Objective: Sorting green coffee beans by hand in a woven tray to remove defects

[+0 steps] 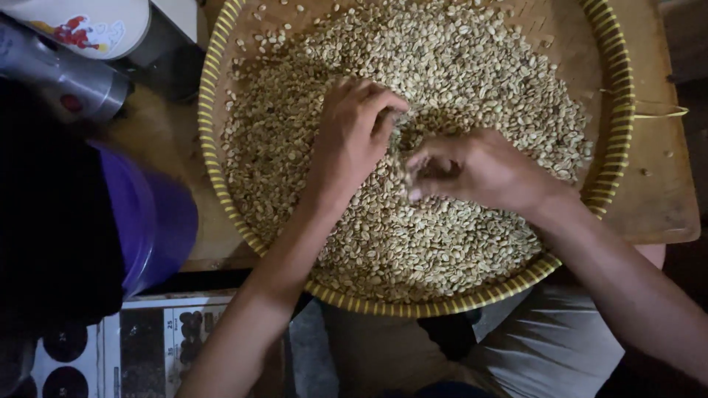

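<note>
Purple bucket point(151, 221) at my left elbow. Both hands in tray point(616, 147) of beans point(457, 66): left hand point(354, 136) curled, pinching beans; right hand point(472, 169) loosely cupped.

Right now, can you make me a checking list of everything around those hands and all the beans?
Surface: wooden table under a round woven tray with a yellow striped rim.
Job's things: pale beans heaped across the tray.
Clutter: purple container at left; printed chart below it.
Fingers: left hand rests on the beans, fingers curled; right hand pinches beside it; what it pinches cannot be told.
Cables: nothing seen.
Surroundings: metal appliance top left; dim light.
</note>
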